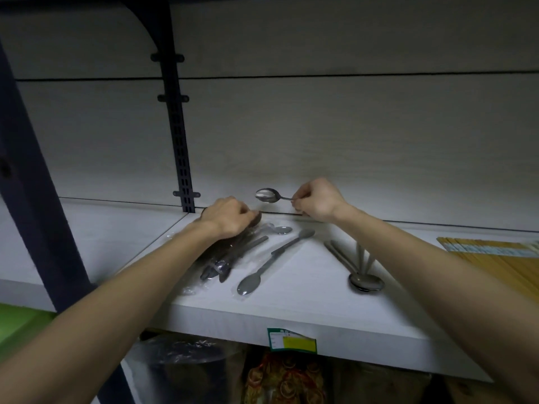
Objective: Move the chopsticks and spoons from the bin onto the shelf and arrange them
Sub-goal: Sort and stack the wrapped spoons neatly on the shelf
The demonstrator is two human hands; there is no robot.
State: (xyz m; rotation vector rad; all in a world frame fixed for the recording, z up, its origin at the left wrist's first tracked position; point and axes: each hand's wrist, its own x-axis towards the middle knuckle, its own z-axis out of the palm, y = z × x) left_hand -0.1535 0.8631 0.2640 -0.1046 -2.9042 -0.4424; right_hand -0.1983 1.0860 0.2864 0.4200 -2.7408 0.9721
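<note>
A dark slotted upright (180,147) runs up the pale back panel (350,126), ending in a curved bracket (145,21). A green and yellow price tag (292,341) hangs below. Underneath sit a dark object wrapped in clear plastic (186,365) and a red and gold patterned packet (284,380), possibly fabric. A green surface (14,322) shows at the far left.

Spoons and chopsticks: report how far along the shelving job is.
Done: chopsticks lie at the shelf's right end, and a nested spoon stack sits beside them. In hand: the right hand holds one spoon up; the left hand rests on the wrapped spoon pile. Left: loose wrapped spoons lie askew. The bin is out of view.
</note>
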